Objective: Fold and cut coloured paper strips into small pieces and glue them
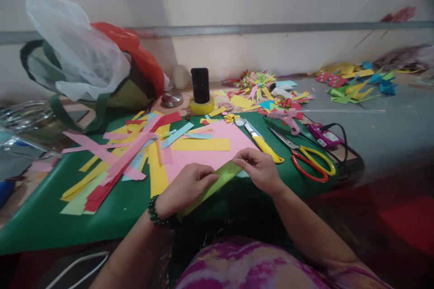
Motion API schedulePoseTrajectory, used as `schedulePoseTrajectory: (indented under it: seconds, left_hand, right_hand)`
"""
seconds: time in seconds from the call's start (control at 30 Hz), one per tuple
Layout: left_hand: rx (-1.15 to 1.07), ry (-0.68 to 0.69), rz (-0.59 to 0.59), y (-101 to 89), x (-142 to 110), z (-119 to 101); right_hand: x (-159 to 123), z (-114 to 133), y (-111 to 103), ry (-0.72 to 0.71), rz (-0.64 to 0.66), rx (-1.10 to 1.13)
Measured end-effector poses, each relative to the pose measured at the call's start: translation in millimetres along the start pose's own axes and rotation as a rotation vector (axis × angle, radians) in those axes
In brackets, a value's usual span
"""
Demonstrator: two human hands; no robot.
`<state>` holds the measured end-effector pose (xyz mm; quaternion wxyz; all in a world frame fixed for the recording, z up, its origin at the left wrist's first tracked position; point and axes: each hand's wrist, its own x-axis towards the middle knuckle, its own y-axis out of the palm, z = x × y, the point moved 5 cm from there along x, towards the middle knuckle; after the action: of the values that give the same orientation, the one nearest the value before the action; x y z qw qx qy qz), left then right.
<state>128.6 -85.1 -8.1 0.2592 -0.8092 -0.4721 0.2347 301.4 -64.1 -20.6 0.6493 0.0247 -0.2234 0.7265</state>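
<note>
Both of my hands pinch a light green paper strip (224, 178) at the near edge of the green mat (44, 221). My left hand (186, 187), with a dark bead bracelet on the wrist, grips the strip from the left. My right hand (259, 169) pinches its upper right end. A pink paper sheet (203, 156) lies just beyond the hands, with a yellow strip (200, 145) on it. A heap of pink, yellow and red paper strips (111, 162) spreads to the left.
A yellow-handled cutter (264, 144), red and yellow scissors (310, 160) and a pink glue gun (288, 117) lie right of the hands. A phone (200, 85) stands in a yellow tape roll. Plastic bags (84, 58) sit at the back left; paper flowers (257, 83) behind.
</note>
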Motion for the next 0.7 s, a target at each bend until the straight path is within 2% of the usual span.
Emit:
schedulePoseTrajectory:
  seconds: [0.37,0.7]
  left_hand:
    - [-0.046,-0.035,-0.115,-11.6,-9,10]
    - [-0.084,-0.022,-0.191,-14.4,-14,9]
  right_hand:
    - [6,-2,-11,0.025,-0.111,0.016]
    - [8,-4,-9,0.065,-0.135,0.083]
